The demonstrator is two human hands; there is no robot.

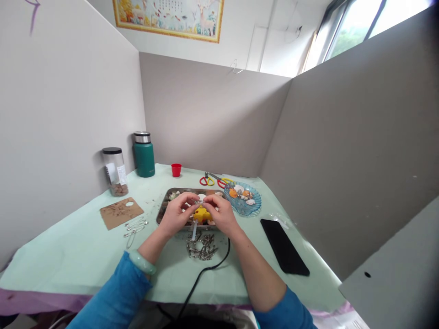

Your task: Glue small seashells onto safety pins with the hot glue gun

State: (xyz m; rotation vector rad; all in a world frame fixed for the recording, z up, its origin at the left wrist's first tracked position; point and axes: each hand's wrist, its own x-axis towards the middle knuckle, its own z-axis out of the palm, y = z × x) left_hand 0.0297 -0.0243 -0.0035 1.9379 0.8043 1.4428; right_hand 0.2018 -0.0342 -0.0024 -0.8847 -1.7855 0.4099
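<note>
Over the metal tray (161, 211), my left hand (179, 211) and my right hand (220, 211) meet with fingertips pinched together. Between them is something small and pale that I cannot make out. Just below the fingertips lies a yellow glue gun (203, 214), a whitish glue stick (194, 230) jutting from it towards me. Shells and other small pieces sit in the tray, partly covered by my hands. A pile of small silvery metal clips (206, 252) rests on the cloth in front of the tray.
A black cable (202, 273) runs to the table's front edge. Left are safety pins (135, 225), brown cardboard (120, 214), a jar (115, 176) and a green bottle (144, 157). Behind are a red cup (176, 170) and scissors (207, 180). Right are a blue shell dish (245, 210) and a black phone-like slab (284, 246).
</note>
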